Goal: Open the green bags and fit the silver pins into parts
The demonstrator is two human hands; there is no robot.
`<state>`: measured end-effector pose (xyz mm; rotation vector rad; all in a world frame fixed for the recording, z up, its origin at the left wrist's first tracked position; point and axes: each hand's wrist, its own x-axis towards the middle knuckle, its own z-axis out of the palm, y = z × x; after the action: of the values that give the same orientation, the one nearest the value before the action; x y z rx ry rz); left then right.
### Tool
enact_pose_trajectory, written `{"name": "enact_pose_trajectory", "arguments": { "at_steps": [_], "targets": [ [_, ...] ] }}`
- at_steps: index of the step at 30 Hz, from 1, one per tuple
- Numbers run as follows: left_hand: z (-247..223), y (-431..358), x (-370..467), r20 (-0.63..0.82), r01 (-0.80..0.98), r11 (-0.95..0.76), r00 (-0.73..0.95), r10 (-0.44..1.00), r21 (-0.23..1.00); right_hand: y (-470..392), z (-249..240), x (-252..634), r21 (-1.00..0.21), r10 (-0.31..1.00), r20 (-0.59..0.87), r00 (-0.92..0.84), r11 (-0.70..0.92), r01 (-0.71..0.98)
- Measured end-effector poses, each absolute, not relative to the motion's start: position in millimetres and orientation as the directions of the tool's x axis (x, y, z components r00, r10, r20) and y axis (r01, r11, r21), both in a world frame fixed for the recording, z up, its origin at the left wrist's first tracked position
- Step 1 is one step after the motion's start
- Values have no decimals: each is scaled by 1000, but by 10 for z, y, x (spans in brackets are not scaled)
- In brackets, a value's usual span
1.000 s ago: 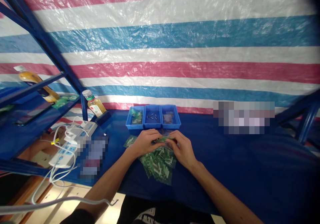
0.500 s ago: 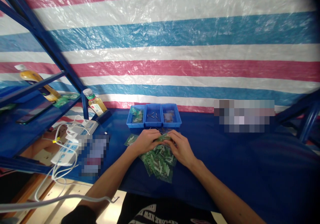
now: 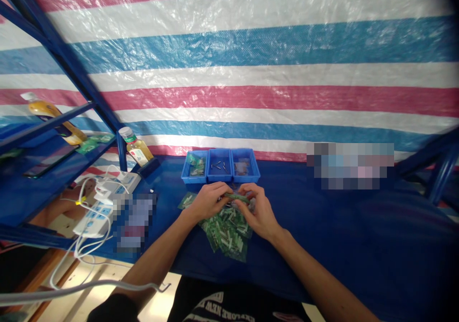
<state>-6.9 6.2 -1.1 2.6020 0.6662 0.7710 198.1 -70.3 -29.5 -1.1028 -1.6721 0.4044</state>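
Between my two hands is a small green plastic bag [image 3: 237,197], pinched at its left end by my left hand [image 3: 210,201] and at its right end by my right hand [image 3: 261,212]. What the bag holds is too small to make out. Below it lies a pile of green bags [image 3: 227,233] with pale strip-like pieces inside, on the blue table. Another green bag [image 3: 187,200] rests left of my left hand. Just beyond my hands stand three joined blue bins: the left bin [image 3: 194,180] has green bags, the middle bin [image 3: 219,179] a few metal screws, the right bin [image 3: 246,180] small clear bags.
On the left are a white power strip [image 3: 91,221] with loose cables, a blurred phone-like object [image 3: 136,224] and a drink bottle [image 3: 135,147]. A blue metal frame [image 3: 71,66] rises there. A striped tarp [image 3: 265,97] hangs behind. A pixelated patch covers something at the right back.
My right hand's fingers have spread and shifted slightly, and my left fingers have moved a little. More of the green bag shows between them. The pile and bins have not moved.
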Motion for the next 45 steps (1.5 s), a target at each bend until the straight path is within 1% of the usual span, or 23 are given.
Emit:
{"name": "enact_pose_trajectory", "arguments": {
  "at_steps": [4,8,11,15,18,20,23,25,28,30,33,36,39,42,45],
  "targets": [
    [-31,85,-77,439,342,-832,727,529,437,-701,-216,2011,-698,825,561,-74,519,494],
    [-20,96,-75,525,314,-841,670,526,441,-691,-170,2028,-709,850,525,-50,469,526],
    [-16,104,-77,577,309,-845,624,527,437,-677,-208,2024,-759,882,470,-37,425,493],
    [-16,108,-74,618,312,-849,585,526,428,-672,-265,2024,-835,913,405,43,350,424],
    [-8,97,-67,626,306,-840,563,540,449,-689,-256,2036,-846,905,424,30,384,371],
    [3,82,-66,614,313,-809,532,583,497,-710,-229,2044,-815,879,477,19,434,383],
    [29,59,-73,578,323,-727,449,681,606,-747,-176,2053,-764,844,535,-18,493,417],
    [47,48,-78,513,297,-647,419,749,702,-767,-145,2061,-737,829,555,-65,527,424],
    [61,44,-71,386,200,-504,433,815,840,-780,-120,2078,-699,804,580,-128,572,429],
    [58,48,-54,333,144,-432,444,832,890,-778,-127,2084,-678,793,586,-165,591,437],
    [51,51,-21,298,99,-380,455,839,920,-764,-166,2069,-674,809,562,-170,568,473],
    [51,46,-1,298,90,-376,453,840,922,-737,-209,2037,-742,868,493,-63,457,491],
    [53,36,4,341,132,-443,459,820,887,-692,-237,2023,-810,903,429,19,375,451],
    [51,32,3,412,194,-562,500,762,804,-647,-266,2037,-782,893,451,-3,396,482],
    [42,38,-5,460,243,-656,542,703,715,-629,-291,2054,-724,850,526,-29,465,510]
  ]
}}
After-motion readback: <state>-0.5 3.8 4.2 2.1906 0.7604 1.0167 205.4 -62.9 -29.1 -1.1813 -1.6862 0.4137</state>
